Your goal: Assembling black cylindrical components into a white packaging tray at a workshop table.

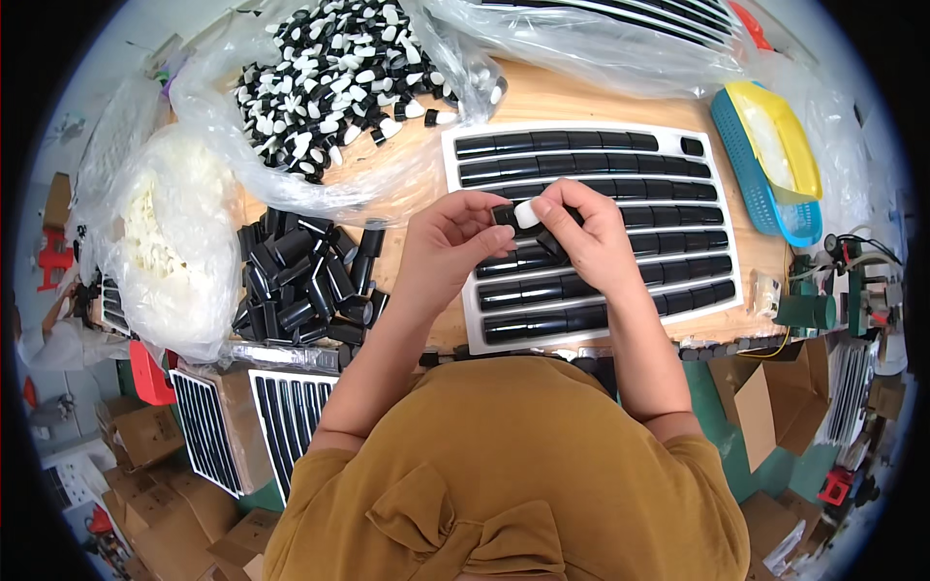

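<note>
Over the middle of the table, my left hand (453,240) is closed, thumb and fingertips pinching the black end of a small black-and-white cap (526,214). My right hand (593,237) is closed too, its thumb against the cap's white tip. A glossy black tube (550,244) sits under the right fingers, partly hidden. Beneath both hands lies a white tray (728,242) with rows of black tubes; the top row has a gap near its right end. To the left are a heap of loose black tubes (305,276) and, farther back, a large pile of black-and-white caps (334,82).
Clear plastic bags (174,242) lie at the left, one with cream-coloured pieces. A blue basket (760,179) with a yellow tray (799,155) stands at the right. More filled trays (208,426) lean below the table's left edge; an open cardboard box (775,397) stands below right.
</note>
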The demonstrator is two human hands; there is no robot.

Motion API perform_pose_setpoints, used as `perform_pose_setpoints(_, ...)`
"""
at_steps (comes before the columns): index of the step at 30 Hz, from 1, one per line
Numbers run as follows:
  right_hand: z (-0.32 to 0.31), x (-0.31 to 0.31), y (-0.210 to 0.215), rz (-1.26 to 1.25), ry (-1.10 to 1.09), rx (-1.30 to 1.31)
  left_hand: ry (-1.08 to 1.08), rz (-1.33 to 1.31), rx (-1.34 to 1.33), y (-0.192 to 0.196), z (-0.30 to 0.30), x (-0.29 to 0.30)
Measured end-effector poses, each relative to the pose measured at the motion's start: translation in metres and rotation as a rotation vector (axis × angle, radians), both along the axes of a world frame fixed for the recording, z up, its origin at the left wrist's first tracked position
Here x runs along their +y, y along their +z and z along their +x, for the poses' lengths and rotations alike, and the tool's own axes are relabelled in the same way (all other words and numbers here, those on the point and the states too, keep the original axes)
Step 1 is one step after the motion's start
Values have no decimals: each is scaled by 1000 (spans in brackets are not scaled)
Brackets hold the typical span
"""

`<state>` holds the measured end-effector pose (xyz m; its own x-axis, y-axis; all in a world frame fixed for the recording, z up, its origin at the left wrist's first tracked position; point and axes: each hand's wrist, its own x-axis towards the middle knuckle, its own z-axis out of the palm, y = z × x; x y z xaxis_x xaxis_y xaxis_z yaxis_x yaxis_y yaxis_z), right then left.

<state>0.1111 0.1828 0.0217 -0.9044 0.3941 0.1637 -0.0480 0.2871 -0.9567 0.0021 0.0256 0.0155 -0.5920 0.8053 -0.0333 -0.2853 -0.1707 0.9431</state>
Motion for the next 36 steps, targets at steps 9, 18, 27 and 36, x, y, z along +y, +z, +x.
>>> perform_pose_setpoints(9,5,-32,-11,-71,-264,177,39,131,-300,-11,15,-2)
perform_pose_setpoints(18,3,-40,-22,-338,-334,278,81,105,-188,-4,24,0)
perform_pose_setpoints(27,6,-25,-21,-763,-190,1,15,73,-31,6,17,-2)
perform_pose_setpoints(36,13,-34,-15,-204,-119,-36,117,51,62,-2,11,-3)
